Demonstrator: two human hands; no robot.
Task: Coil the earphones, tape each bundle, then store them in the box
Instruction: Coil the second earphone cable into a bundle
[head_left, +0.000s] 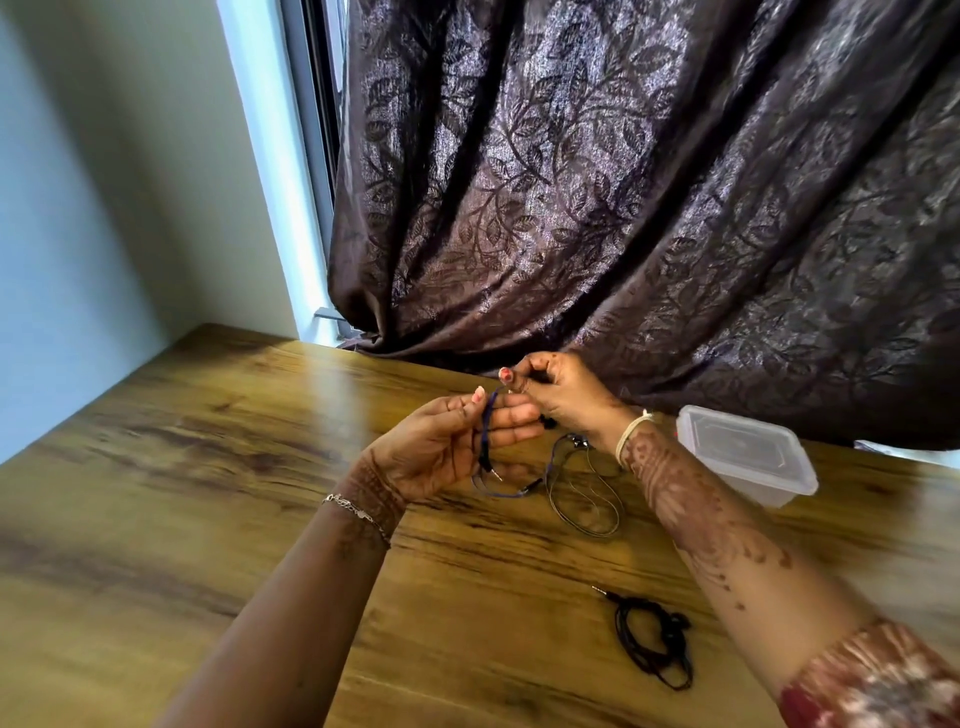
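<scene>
Blue earphone cord is held above the counter, between both hands. The left hand has a narrow grip, fingers curled round the cord as a winding form, I judge. The right hand pinches the upper end, likely feeding loops. The plug dangles below the left palm. Loose grey earphones lie just beyond, black earphones bundled nearer. The lidded plastic box sits right, contents unclear. No tape visible; the earbuds are mostly hidden by the right hand.
</scene>
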